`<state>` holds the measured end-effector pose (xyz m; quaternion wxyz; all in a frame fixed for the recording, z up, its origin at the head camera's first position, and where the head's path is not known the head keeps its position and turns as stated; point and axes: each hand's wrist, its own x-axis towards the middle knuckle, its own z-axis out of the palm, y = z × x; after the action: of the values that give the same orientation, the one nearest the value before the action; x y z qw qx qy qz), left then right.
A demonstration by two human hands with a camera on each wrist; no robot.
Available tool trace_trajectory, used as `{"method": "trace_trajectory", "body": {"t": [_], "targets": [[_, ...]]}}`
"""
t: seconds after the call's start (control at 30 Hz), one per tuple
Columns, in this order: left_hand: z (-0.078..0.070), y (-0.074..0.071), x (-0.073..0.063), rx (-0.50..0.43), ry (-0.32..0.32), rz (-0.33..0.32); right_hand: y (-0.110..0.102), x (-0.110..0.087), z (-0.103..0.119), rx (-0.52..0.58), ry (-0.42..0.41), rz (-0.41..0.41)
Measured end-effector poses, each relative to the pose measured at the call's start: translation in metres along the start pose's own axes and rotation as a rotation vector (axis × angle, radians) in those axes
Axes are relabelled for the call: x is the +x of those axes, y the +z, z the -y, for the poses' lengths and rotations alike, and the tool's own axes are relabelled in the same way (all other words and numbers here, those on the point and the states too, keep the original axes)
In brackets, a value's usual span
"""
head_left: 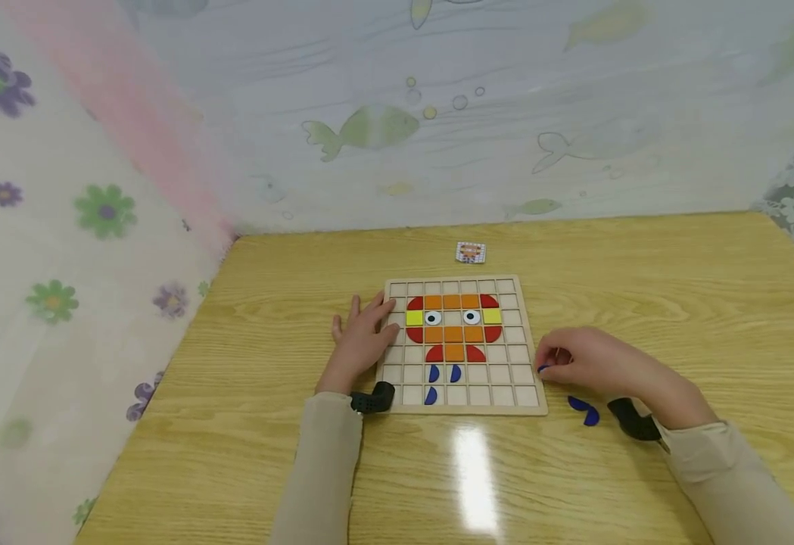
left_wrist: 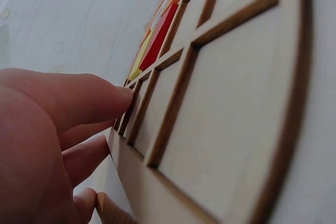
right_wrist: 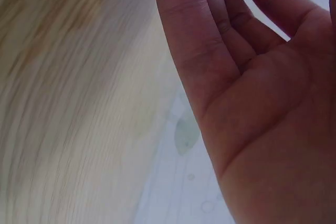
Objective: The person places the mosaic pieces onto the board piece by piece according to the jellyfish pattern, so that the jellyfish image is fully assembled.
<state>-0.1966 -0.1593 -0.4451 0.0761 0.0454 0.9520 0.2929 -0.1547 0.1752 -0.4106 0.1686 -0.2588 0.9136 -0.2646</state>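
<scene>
A square wooden grid board [head_left: 519,375] lies on the table, holding red quarter-round, orange and yellow square tiles and two eye tiles [head_left: 432,319]. Lower down in its cells are three blue half-round pieces [head_left: 455,373]. My left hand [head_left: 359,348] rests at the board's left edge, fingers extended; in the left wrist view its thumb [left_wrist: 100,100] touches the frame. Just off the board's right edge, my right hand [head_left: 590,359] pinches a small blue piece [head_left: 543,369], mostly hidden by the fingertips. The right wrist view shows the palm [right_wrist: 268,114] and curled fingers, not the piece.
Two more blue half-round pieces [head_left: 578,403] lie on the table [head_left: 260,325] below the right hand. Behind the board sits a small picture card [head_left: 471,253] showing a similar tile pattern. Walls with fish [head_left: 379,127] and flower prints border the table at the back and left.
</scene>
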Motion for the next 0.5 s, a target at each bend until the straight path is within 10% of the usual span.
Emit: {"method": "trace_trajectory", "body": {"t": [0.5], "targets": [[0.000,0.000,0.001,-0.002,-0.003,0.010,0.009,0.028,0.026,0.032,-0.019,0.028]]}}
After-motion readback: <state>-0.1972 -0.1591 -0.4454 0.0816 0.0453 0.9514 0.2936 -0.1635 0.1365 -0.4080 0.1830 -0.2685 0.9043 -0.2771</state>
